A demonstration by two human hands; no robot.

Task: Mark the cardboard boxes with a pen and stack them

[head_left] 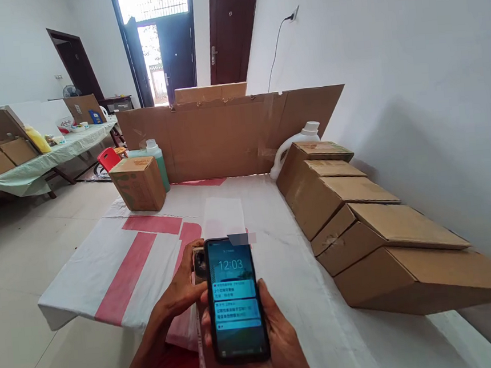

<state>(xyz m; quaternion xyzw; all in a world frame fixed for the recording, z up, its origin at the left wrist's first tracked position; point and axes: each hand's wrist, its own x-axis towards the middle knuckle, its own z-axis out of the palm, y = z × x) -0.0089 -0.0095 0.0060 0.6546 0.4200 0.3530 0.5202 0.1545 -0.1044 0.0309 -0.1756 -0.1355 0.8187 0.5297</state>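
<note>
A smartphone with a dark case stands upright near the front of the table, its lit screen facing me and showing 12:03. My right hand is closed around its right side, with fingertips showing at the left edge. Just left of the phone, my left hand is closed at a small brownish thing with a dark round spot. The phone covers most of that thing, so its kind is unclear. Behind the phone, a pale flat sheet lies on the white and red table cover.
Cardboard boxes line the table's right side, beside a white jug. At the back left stand a small carton and a green bottle. A cardboard panel closes the far edge. Another laden table stands left.
</note>
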